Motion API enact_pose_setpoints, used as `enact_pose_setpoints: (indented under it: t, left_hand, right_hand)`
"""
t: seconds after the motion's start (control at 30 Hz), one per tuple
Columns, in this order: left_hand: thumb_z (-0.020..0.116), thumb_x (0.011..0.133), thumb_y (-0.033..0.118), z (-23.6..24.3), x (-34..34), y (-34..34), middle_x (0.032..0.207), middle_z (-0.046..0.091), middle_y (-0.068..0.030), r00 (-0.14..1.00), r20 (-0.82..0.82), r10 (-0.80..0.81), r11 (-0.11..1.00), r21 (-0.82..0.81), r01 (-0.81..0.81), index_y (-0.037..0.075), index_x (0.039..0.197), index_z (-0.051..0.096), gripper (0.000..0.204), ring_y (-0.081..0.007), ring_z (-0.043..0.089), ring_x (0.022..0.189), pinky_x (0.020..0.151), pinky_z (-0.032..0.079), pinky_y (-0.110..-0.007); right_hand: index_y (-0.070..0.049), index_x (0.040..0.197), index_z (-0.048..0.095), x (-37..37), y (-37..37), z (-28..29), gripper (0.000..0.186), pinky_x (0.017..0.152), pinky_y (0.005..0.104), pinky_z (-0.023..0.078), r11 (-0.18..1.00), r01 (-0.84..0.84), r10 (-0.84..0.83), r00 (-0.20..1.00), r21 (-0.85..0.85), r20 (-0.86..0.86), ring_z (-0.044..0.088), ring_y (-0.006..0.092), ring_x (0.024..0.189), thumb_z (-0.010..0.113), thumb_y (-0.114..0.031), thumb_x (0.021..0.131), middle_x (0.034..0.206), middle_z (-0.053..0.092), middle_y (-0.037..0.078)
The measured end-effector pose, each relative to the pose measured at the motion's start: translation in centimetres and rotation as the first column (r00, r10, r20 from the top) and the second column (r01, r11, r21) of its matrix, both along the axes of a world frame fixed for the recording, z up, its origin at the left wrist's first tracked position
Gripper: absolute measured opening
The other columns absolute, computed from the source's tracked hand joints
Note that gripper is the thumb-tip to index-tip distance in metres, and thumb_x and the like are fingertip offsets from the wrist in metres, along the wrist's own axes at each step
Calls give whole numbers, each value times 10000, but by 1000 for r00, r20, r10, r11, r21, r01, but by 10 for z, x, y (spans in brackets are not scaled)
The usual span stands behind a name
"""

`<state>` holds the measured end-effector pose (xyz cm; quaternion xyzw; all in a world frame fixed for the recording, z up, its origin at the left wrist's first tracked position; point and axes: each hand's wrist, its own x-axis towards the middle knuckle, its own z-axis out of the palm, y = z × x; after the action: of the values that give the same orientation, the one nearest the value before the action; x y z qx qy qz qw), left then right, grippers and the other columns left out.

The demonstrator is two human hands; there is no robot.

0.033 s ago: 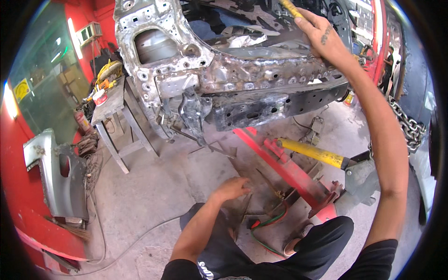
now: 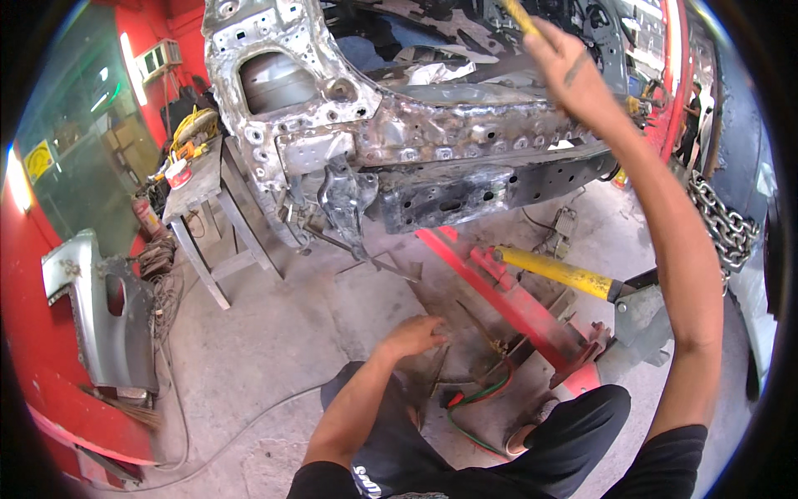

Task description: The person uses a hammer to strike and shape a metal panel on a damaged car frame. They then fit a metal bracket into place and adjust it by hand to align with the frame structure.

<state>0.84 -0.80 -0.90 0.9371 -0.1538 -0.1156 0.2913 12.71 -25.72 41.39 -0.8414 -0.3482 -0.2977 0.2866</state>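
Note:
My right hand [image 2: 573,75] is raised at the top, its fingers wrapped round a yellow handle [image 2: 519,15]. The far end of that tool lies beyond the upper edge, so its kind is hidden. Beside and below this hand runs the bare, rust-stained metal sill of a stripped car body [image 2: 432,133], with spot-weld marks and holes. My left hand [image 2: 413,337] hangs over my left knee with fingers loosely stretched and nothing visible in them. Below the sill sits a black, perforated metal beam [image 2: 449,200].
A red steel arm [image 2: 507,299] and yellow cylinder [image 2: 557,273] stand under the car's right side. Chains [image 2: 721,220] hang at right. A grey workbench [image 2: 204,187] and silver fender [image 2: 116,324] are at left. Hoses [image 2: 490,387] and a cable [image 2: 241,432] cross the floor.
My right hand and forearm have shifted slightly to the left, carrying the yellow handle along. My left hand has stayed where it was.

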Motion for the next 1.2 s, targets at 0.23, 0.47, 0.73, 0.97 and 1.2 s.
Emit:
enact_pose_setpoints:
  t: [0.23, 0.47, 0.73, 0.97, 1.2]
  left_hand:
    - [650, 938, 417, 5, 12, 3, 1185, 681, -197, 999, 41, -22, 999, -31, 23, 52, 1330, 579, 540, -379, 631, 1115, 945, 488, -468]
    - [654, 934, 405, -27, 14, 9, 1201, 673, -206, 993, 114, -38, 999, -18, 41, 48, 1319, 586, 529, -383, 630, 1117, 946, 490, -463]
    - [653, 944, 381, -14, 12, 7, 1102, 689, -212, 998, 58, -19, 998, -50, 22, 56, 1312, 593, 495, -370, 653, 1027, 900, 502, -452]
    - [653, 937, 408, 6, 7, 4, 1142, 677, -206, 999, -31, 9, 1000, -15, -10, 64, 1310, 589, 512, -380, 635, 1077, 928, 495, -464]
    - [657, 933, 406, 3, 14, -2, 1149, 675, -209, 999, -28, -14, 1000, -3, 14, 56, 1296, 594, 508, -375, 636, 1079, 931, 496, -457]
  right_hand:
    - [55, 1344, 555, 24, -14, -14, 497, 924, 423, 514, 934, -123, 197, 960, -335, 199, 670, 383, 997, 507, -322, 1023, 1047, 690, 266]
    - [52, 1336, 560, 37, 6, -62, 487, 889, 456, 506, 984, -115, 143, 966, -138, 215, 673, 394, 998, 533, -315, 1017, 1043, 691, 273]
    - [49, 1354, 546, -7, 31, -31, 498, 885, 444, 509, 990, -51, 76, 980, 134, -183, 667, 355, 949, 521, -324, 1025, 982, 676, 268]
    - [27, 1398, 520, 7, 32, -40, 504, 947, 446, 493, 983, -177, 178, 984, -57, 28, 661, 347, 1048, 525, -310, 1023, 1094, 673, 303]
    - [38, 1298, 584, 23, 60, -60, 446, 774, 478, 537, 980, -132, 128, 991, 148, 39, 692, 397, 808, 525, -287, 998, 841, 680, 263]
